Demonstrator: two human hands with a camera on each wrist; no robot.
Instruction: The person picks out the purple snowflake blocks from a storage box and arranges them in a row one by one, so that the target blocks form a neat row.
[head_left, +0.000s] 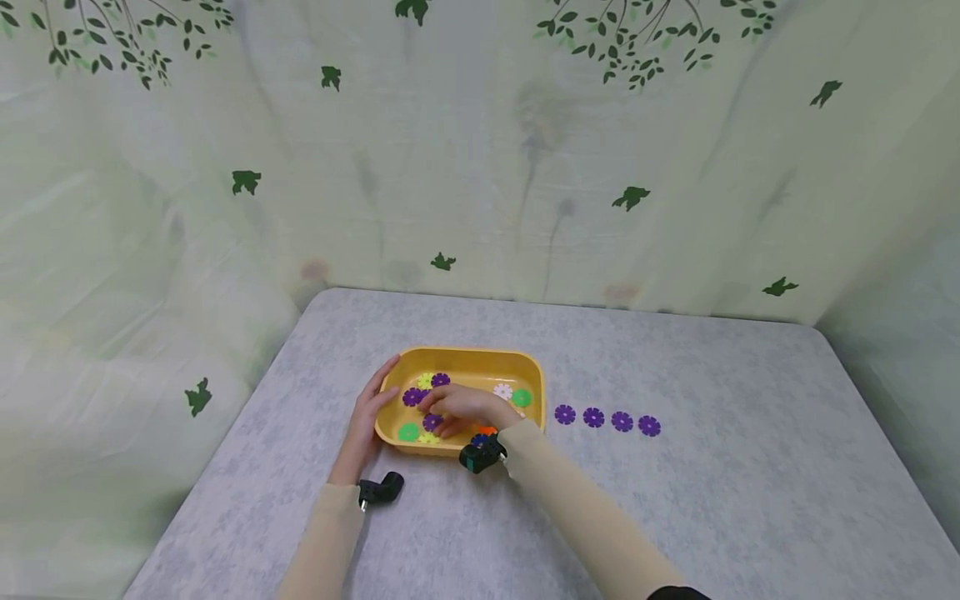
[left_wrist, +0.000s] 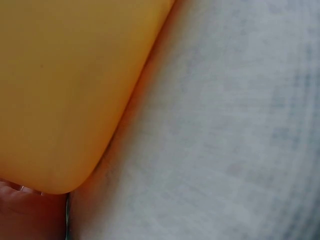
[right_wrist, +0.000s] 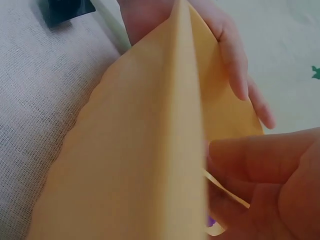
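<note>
A yellow plastic tray (head_left: 468, 357) holds several notched, flower-shaped discs in purple, yellow, green, white, orange and dark blue. My left hand (head_left: 365, 421) grips the tray's left end, its thumb over the rim and its fingers along the outside. Inside the tray, my right hand (head_left: 468, 406) reaches down with bent fingers beside a purple disc (head_left: 412, 397). In the right wrist view the tray wall hides the right fingertips, so whether they pinch a disc does not show. The left wrist view has mostly the tray's outer wall (left_wrist: 75, 90).
Right of the tray, several purple discs (head_left: 593, 417) lie in a spaced row on the grey table (head_left: 750, 467). A pale curtain (head_left: 480, 167) with a leaf print hangs behind the table's far edge. Black wrist cameras (head_left: 381, 488) sit on both wrists.
</note>
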